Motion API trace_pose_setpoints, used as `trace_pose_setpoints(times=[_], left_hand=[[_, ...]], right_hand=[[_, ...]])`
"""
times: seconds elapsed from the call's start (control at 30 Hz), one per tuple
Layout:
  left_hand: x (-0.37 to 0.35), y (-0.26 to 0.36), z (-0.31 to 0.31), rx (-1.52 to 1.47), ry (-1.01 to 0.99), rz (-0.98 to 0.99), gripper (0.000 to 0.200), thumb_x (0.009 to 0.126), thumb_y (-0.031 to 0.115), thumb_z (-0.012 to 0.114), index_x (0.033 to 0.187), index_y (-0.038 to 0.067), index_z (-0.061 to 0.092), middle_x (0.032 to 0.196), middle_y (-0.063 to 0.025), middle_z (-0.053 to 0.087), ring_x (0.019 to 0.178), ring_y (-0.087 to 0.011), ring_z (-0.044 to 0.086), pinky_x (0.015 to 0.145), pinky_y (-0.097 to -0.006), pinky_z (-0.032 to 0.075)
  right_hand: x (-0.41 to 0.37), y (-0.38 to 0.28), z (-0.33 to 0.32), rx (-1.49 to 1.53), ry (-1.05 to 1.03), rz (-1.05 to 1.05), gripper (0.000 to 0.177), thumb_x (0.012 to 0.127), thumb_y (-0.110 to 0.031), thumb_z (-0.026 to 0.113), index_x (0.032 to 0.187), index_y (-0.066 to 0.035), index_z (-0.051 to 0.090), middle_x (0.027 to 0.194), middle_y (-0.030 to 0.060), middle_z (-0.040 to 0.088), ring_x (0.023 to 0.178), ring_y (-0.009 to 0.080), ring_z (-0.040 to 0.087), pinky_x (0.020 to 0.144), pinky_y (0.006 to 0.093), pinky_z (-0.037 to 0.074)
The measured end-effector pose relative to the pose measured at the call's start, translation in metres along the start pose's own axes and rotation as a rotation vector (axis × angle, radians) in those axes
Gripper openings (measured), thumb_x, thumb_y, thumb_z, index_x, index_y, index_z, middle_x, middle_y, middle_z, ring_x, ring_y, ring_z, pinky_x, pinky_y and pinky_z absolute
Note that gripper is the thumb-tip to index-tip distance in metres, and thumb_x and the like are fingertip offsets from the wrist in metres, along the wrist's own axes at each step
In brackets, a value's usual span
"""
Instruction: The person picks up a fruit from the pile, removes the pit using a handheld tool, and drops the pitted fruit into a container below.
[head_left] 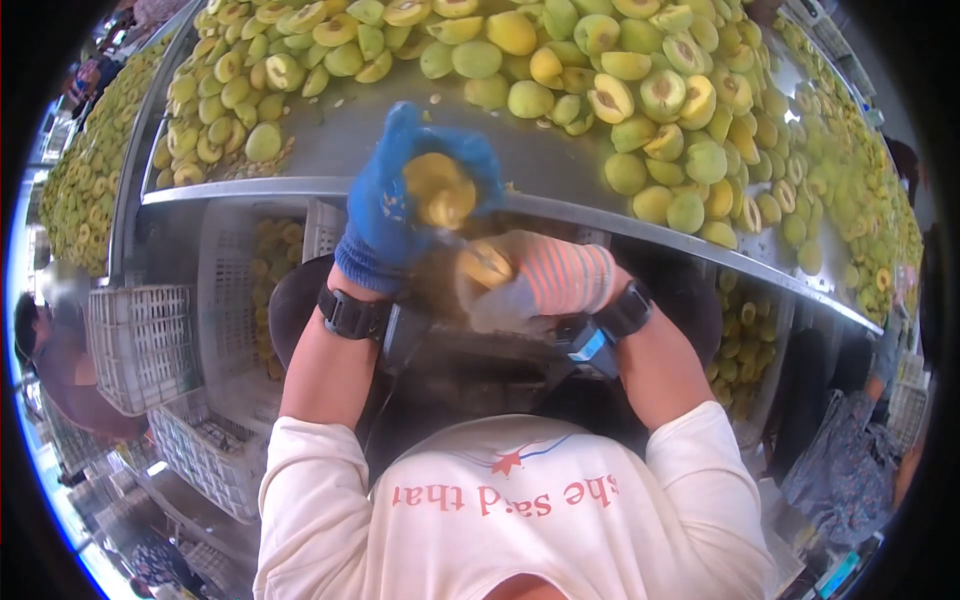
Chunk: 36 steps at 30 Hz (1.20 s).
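My left hand (385,215), in a blue glove, is closed round a yellow apricot half (440,190) just over the table's near edge. To its right and a little lower is my right hand (555,275), in a pink-and-grey striped glove. Its fingers are wrapped round another apricot half (485,264), cut face showing. A thin greyish sliver (450,238) shows between the two halves, too blurred to name. Both hands are smeared by motion. Beyond them, a big heap of green-yellow apricots (665,95), many cut open with stones showing, lies on the metal table (345,130).
A raised metal rim (260,188) runs along the table's near side. Below it stand a crate (228,245) of apricots at left and more apricots (740,345) at right. White plastic crates (140,345) are stacked farther left. Other people sit at both sides, one in a patterned garment (845,470).
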<state>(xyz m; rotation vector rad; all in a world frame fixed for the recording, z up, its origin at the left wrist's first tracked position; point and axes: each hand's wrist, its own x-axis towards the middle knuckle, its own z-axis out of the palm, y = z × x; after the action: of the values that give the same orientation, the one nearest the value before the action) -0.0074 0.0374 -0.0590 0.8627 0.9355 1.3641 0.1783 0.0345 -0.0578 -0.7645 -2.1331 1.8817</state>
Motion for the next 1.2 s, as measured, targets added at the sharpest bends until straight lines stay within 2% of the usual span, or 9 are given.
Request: trace_pose_setpoints(times=[0.07, 0.17, 0.33, 0.43, 0.73, 0.83, 0.93, 1.03, 1.2], left_hand=[[-0.012, 0.011, -0.006, -0.206, -0.047, 0.006, 0.057, 0.107, 0.046, 0.038, 0.114, -0.005, 0.063, 0.101, -0.0174, 0.067, 0.09, -0.0292, 0.066, 0.083, -0.0419, 0.055], [-0.036, 0.032, -0.069, -0.146, -0.152, 0.254, 0.053, 0.109, 0.039, 0.037, 0.128, -0.005, 0.059, 0.117, -0.0209, 0.067, 0.101, -0.0306, 0.067, 0.092, -0.044, 0.055], [-0.084, 0.116, -0.164, 1.139, 0.783, 0.131, 0.047, 0.1, 0.035, 0.057, 0.128, -0.002, 0.061, 0.118, -0.0192, 0.069, 0.106, -0.0258, 0.067, 0.091, -0.0397, 0.053], [-0.034, 0.109, -0.219, 1.259, 0.678, 0.243, 0.052, 0.093, 0.039, 0.063, 0.13, 0.003, 0.061, 0.122, -0.0178, 0.068, 0.112, -0.0265, 0.066, 0.095, -0.0398, 0.05], [0.105, 0.09, -0.227, 1.927, 0.389, -0.331, 0.055, 0.088, 0.044, 0.065, 0.127, 0.006, 0.063, 0.126, -0.016, 0.066, 0.117, -0.0321, 0.063, 0.097, -0.041, 0.049], [0.076, 0.12, -0.235, 0.818, 0.412, -0.027, 0.042, 0.09, 0.027, 0.066, 0.123, 0.003, 0.064, 0.132, -0.0129, 0.064, 0.118, -0.0258, 0.063, 0.099, -0.0374, 0.05], [0.035, 0.14, -0.178, 1.529, 0.12, 0.485, 0.043, 0.09, 0.006, 0.065, 0.132, 0.001, 0.057, 0.134, -0.0125, 0.063, 0.119, -0.0206, 0.063, 0.102, -0.032, 0.049], [0.021, 0.101, -0.134, 0.902, 0.041, 0.699, 0.036, 0.098, 0.007, 0.061, 0.133, 0.003, 0.055, 0.131, -0.0173, 0.062, 0.116, -0.0263, 0.064, 0.097, -0.0373, 0.055], [0.002, 0.038, -0.046, 0.486, -0.002, 0.506, 0.03, 0.101, 0.002, 0.053, 0.131, -0.003, 0.052, 0.125, -0.0177, 0.064, 0.107, -0.0258, 0.066, 0.092, -0.0355, 0.058]], right_hand=[[-0.007, 0.005, -0.002, -0.371, 0.036, -0.014, 0.026, 0.08, -0.025, 0.068, 0.095, -0.004, 0.068, 0.082, 0.0135, 0.07, 0.075, 0.0308, 0.068, 0.07, 0.0425, 0.053], [-0.01, 0.01, 0.008, -0.804, -0.098, 0.401, 0.029, 0.085, -0.027, 0.067, 0.104, -0.005, 0.068, 0.091, 0.0204, 0.071, 0.089, 0.0388, 0.069, 0.078, 0.0458, 0.054], [-0.01, 0.006, 0.01, -0.843, -0.055, 0.365, 0.037, 0.085, -0.032, 0.071, 0.107, -0.003, 0.064, 0.088, 0.0225, 0.07, 0.089, 0.0404, 0.068, 0.075, 0.0476, 0.053], [0.0, 0.005, 0.016, -0.81, 0.021, 0.264, 0.04, 0.086, -0.035, 0.07, 0.108, -0.003, 0.062, 0.084, 0.0221, 0.069, 0.084, 0.0415, 0.067, 0.074, 0.0488, 0.052], [0.01, 0.013, 0.004, -0.72, 0.216, 0.172, 0.04, 0.086, -0.036, 0.072, 0.107, -0.004, 0.061, 0.082, 0.0211, 0.069, 0.081, 0.0415, 0.067, 0.071, 0.0474, 0.052], [0.011, 0.007, 0.007, -0.604, 0.292, 0.153, 0.038, 0.084, -0.031, 0.075, 0.107, -0.005, 0.062, 0.084, 0.0198, 0.069, 0.082, 0.0409, 0.067, 0.072, 0.0459, 0.053], [0.016, 0.003, 0.016, -0.485, 0.337, 0.102, 0.036, 0.086, -0.029, 0.071, 0.111, -0.005, 0.061, 0.09, 0.0211, 0.069, 0.087, 0.0419, 0.066, 0.075, 0.048, 0.053], [0.023, -0.001, 0.02, -0.444, 0.381, 0.016, 0.035, 0.087, -0.027, 0.067, 0.113, -0.004, 0.061, 0.095, 0.0225, 0.069, 0.09, 0.0428, 0.066, 0.078, 0.0493, 0.053], [0.017, -0.004, 0.024, -0.477, 0.607, -0.312, 0.031, 0.086, -0.023, 0.066, 0.107, -0.001, 0.061, 0.091, 0.023, 0.068, 0.085, 0.0431, 0.066, 0.076, 0.0502, 0.053]])
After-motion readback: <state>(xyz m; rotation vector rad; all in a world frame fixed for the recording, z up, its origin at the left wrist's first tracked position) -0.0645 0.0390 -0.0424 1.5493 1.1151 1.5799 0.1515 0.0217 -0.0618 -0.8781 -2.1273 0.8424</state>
